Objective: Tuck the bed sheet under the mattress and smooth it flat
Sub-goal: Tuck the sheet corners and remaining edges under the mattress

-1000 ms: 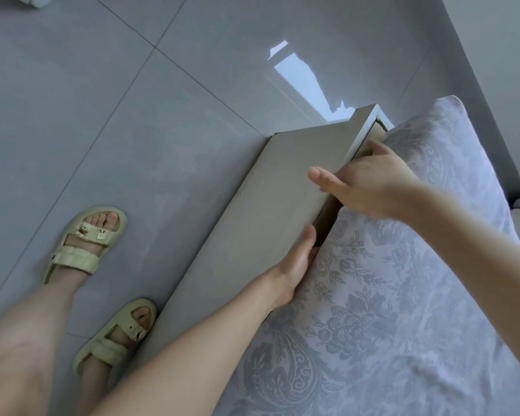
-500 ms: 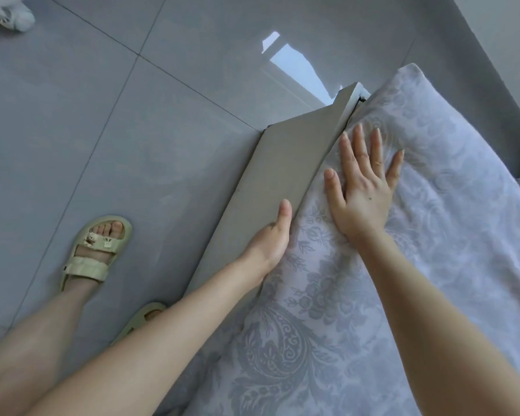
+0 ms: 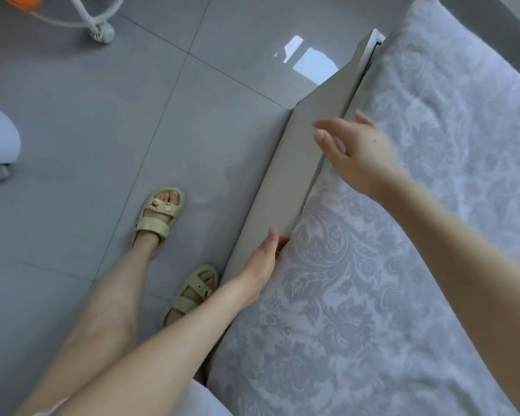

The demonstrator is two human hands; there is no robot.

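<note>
Both hands sit at the seam where the floral bed sheet's (image 3: 388, 295) edge meets the grey bed frame (image 3: 285, 190). The left hand (image 3: 263, 259) pushes its fingers into it (grip hidden, cannot tell). The right hand (image 3: 357, 148) hovers spread, holding nothing. Tiled floor (image 3: 102, 145) runs alongside.

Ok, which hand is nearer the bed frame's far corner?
Right. The right hand is above the frame rail, partway toward the far corner; the left hand is further back along the rail, at the sheet edge.
</note>
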